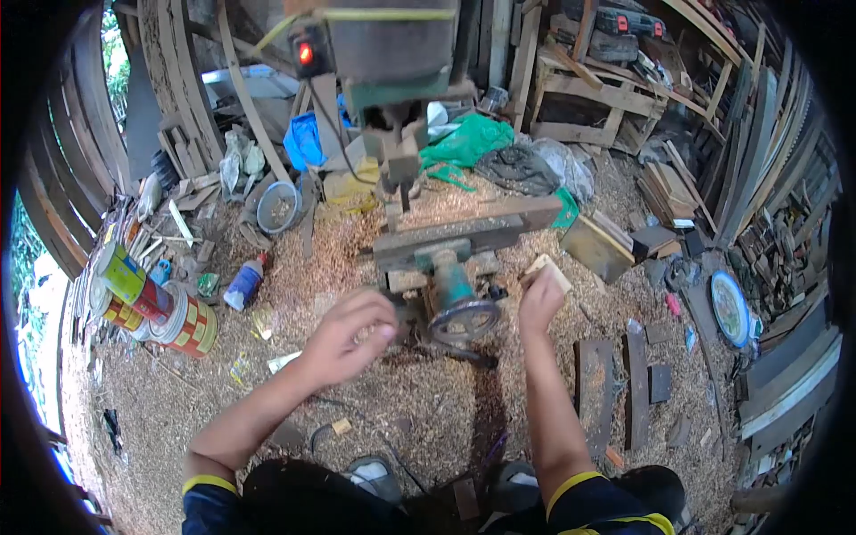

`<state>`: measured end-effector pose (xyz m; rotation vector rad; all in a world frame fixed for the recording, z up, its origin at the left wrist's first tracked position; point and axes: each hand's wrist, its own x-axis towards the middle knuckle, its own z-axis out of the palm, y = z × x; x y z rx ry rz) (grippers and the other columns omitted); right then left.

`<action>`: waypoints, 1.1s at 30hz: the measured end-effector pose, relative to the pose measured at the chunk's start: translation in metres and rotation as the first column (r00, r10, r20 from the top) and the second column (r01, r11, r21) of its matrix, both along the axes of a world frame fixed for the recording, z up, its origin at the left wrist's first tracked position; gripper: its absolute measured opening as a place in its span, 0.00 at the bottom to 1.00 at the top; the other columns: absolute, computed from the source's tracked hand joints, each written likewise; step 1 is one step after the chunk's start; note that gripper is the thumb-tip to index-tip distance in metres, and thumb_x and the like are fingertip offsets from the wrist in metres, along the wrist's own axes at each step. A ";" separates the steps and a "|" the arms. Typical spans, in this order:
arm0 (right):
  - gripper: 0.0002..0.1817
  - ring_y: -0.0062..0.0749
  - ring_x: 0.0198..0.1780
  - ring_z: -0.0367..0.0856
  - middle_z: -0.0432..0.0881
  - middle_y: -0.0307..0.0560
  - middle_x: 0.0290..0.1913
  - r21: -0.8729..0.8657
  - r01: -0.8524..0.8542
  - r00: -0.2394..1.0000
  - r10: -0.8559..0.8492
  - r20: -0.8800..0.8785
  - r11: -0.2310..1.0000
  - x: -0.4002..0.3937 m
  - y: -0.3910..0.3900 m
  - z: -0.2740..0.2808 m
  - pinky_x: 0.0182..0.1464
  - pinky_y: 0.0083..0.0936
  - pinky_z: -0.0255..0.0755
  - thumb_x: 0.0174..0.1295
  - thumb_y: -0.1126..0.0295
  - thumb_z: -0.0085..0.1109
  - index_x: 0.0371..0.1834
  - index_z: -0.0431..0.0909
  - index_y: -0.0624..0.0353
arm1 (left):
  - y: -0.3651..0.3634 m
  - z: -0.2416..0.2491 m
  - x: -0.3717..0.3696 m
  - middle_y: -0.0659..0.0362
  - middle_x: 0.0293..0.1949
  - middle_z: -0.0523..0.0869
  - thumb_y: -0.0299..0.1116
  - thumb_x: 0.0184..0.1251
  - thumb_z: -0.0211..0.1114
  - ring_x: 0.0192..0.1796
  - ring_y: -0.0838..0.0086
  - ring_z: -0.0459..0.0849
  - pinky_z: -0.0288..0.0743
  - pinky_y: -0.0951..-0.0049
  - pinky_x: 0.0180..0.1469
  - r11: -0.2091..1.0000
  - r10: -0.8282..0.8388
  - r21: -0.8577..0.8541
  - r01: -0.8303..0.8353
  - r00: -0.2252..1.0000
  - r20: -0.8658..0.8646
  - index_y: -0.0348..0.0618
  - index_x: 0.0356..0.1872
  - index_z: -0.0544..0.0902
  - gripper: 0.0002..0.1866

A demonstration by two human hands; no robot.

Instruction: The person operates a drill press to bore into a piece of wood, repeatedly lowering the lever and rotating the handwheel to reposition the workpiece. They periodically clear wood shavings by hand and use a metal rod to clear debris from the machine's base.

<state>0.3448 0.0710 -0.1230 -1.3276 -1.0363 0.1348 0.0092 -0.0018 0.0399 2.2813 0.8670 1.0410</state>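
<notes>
My right hand (539, 305) grips a small pale piece of wood (551, 270), raised to the right of the machine's handwheel (465, 321). To the left of that wheel, my left hand (353, 332) is apart from the machine, its fingers curved and thumb spread, with nothing visible in it. Between and beyond both hands stands a drilling or mortising machine (397, 85), its bit (404, 194) pointing down over the clamp table (455, 236). A green metal column (452, 278) shows just behind the handwheel.
Wood shavings (294, 392) cover the floor. Paint cans (183, 321) and a blue bottle (243, 283) stand left. Dark wood blocks (593, 383) lie right, near a round basin (730, 308). A cable (383, 437) runs near my feet. A red light (306, 53) glows on the machine's switch.
</notes>
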 end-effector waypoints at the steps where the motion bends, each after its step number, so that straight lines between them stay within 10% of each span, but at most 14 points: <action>1: 0.28 0.30 0.22 0.72 0.76 0.44 0.19 0.075 -0.018 0.996 0.025 -0.088 0.997 0.002 0.015 0.044 0.29 0.31 0.66 0.83 0.63 0.42 0.22 0.76 0.64 | 0.011 0.016 0.017 0.51 0.41 0.81 0.38 0.77 0.60 0.46 0.57 0.80 0.73 0.58 0.54 0.994 -0.090 0.056 0.096 0.990 -0.107 0.36 0.36 0.81 0.14; 5: 0.27 0.21 0.26 0.72 0.76 0.38 0.23 0.414 -0.145 0.941 0.255 -0.223 0.898 0.003 0.065 0.222 0.31 0.24 0.65 0.84 0.62 0.41 0.24 0.76 0.62 | 0.051 0.031 0.088 0.49 0.40 0.81 0.40 0.76 0.61 0.46 0.52 0.80 0.73 0.53 0.53 0.995 -0.075 0.048 0.088 0.972 -0.225 0.37 0.38 0.82 0.14; 11: 0.15 0.17 0.34 0.70 0.74 0.34 0.31 0.453 -0.640 0.687 0.726 -0.023 0.620 -0.023 0.097 0.415 0.38 0.19 0.65 0.81 0.64 0.51 0.36 0.76 0.61 | 0.046 -0.008 0.148 0.47 0.35 0.85 0.36 0.73 0.60 0.44 0.50 0.83 0.77 0.52 0.53 0.953 0.279 0.180 -0.242 0.936 -0.214 0.37 0.32 0.85 0.13; 17: 0.18 0.17 0.44 0.73 0.79 0.36 0.41 0.524 -0.550 0.771 0.637 0.019 0.650 -0.060 0.167 0.550 0.49 0.18 0.67 0.79 0.54 0.56 0.45 0.80 0.61 | 0.043 -0.018 0.155 0.48 0.34 0.87 0.36 0.73 0.59 0.42 0.51 0.86 0.80 0.54 0.50 0.905 0.423 0.177 -0.387 0.864 -0.272 0.39 0.30 0.85 0.14; 19: 0.25 0.24 0.33 0.78 0.81 0.43 0.29 0.443 -0.647 0.694 0.720 0.005 0.620 -0.066 0.181 0.592 0.41 0.26 0.74 0.75 0.48 0.59 0.33 0.79 0.63 | 0.040 -0.020 0.151 0.48 0.33 0.87 0.36 0.72 0.59 0.41 0.51 0.86 0.81 0.53 0.48 0.891 0.454 0.138 -0.432 0.852 -0.261 0.39 0.30 0.85 0.14; 20: 0.25 0.24 0.33 0.78 0.81 0.43 0.29 0.435 -0.657 0.680 0.733 -0.011 0.616 -0.066 0.181 0.605 0.41 0.26 0.74 0.75 0.48 0.59 0.33 0.79 0.63 | 0.040 -0.017 0.152 0.48 0.33 0.87 0.37 0.72 0.59 0.40 0.51 0.87 0.82 0.53 0.46 0.889 0.458 0.122 -0.442 0.845 -0.277 0.40 0.30 0.85 0.14; 22: 0.30 0.22 0.24 0.71 0.76 0.40 0.21 0.144 -0.969 0.158 0.951 -0.265 0.201 -0.065 0.182 0.618 0.31 0.27 0.69 0.76 0.45 0.56 0.26 0.79 0.62 | 0.040 -0.015 0.152 0.47 0.31 0.87 0.37 0.71 0.60 0.36 0.50 0.86 0.82 0.52 0.41 0.881 0.471 0.104 -0.461 0.839 -0.274 0.41 0.30 0.85 0.13; 24: 0.27 0.17 0.19 0.63 0.71 0.35 0.17 0.242 -0.928 0.254 0.956 -0.144 0.283 -0.072 0.194 0.605 0.25 0.25 0.60 0.75 0.52 0.59 0.22 0.78 0.62 | 0.039 -0.016 0.154 0.46 0.31 0.86 0.38 0.71 0.61 0.36 0.49 0.86 0.82 0.51 0.40 0.861 0.503 0.082 -0.502 0.815 -0.288 0.40 0.30 0.84 0.13; 25: 0.20 0.31 0.19 0.76 0.78 0.43 0.19 0.158 -0.987 0.011 0.991 -0.130 0.032 -0.049 0.199 0.607 0.24 0.28 0.68 0.78 0.59 0.52 0.29 0.81 0.60 | 0.038 -0.017 0.153 0.46 0.31 0.85 0.37 0.71 0.61 0.37 0.49 0.86 0.81 0.51 0.40 0.869 0.482 0.040 -0.493 0.825 -0.296 0.40 0.29 0.83 0.13; 26: 0.28 0.27 0.09 0.58 0.61 0.35 0.10 0.280 -0.906 0.275 0.944 -0.183 0.318 -0.073 0.177 0.607 0.16 0.31 0.51 0.79 0.53 0.49 0.16 0.66 0.50 | 0.040 -0.024 0.151 0.47 0.31 0.85 0.37 0.71 0.61 0.37 0.49 0.86 0.82 0.51 0.40 0.876 0.478 0.073 -0.477 0.837 -0.265 0.40 0.28 0.83 0.13; 33: 0.24 0.26 0.13 0.55 0.56 0.33 0.13 0.120 -0.957 0.224 0.935 -0.277 0.265 -0.080 0.193 0.623 0.22 0.31 0.54 0.79 0.56 0.48 0.21 0.61 0.47 | 0.043 -0.021 0.151 0.50 0.31 0.85 0.36 0.72 0.60 0.35 0.51 0.86 0.82 0.52 0.38 0.869 0.492 0.097 -0.486 0.824 -0.279 0.41 0.26 0.83 0.14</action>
